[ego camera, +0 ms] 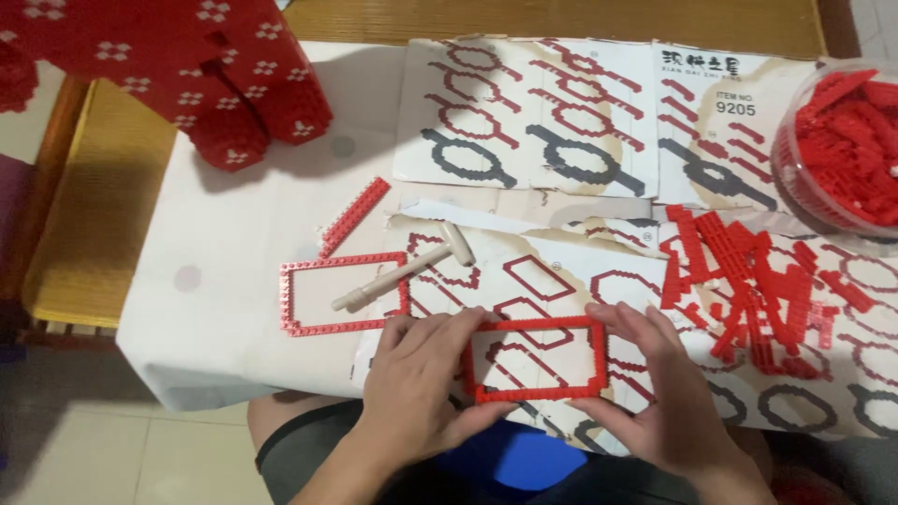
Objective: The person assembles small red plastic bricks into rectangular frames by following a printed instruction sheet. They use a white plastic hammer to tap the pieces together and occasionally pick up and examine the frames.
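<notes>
Both my hands hold a red rectangular frame of small building bricks [535, 324] over the printed instruction sheet [524, 271] at the table's near edge. My left hand [421, 379] grips the frame's left side, thumb along the bottom edge. My right hand [650, 383] grips its right side. A second, similar red frame [297, 295] lies flat to the left, with a beige hammer-shaped brick tool [402, 269] resting across its right end. A loose red brick strip [355, 215] lies diagonally above that frame.
A heap of loose red strips [748, 281] lies at the right, with a clear round tub of red bricks [842, 145] behind it. A large red brick model [187, 65] stands at the back left. More instruction sheets [533, 112] cover the white tabletop [234, 224].
</notes>
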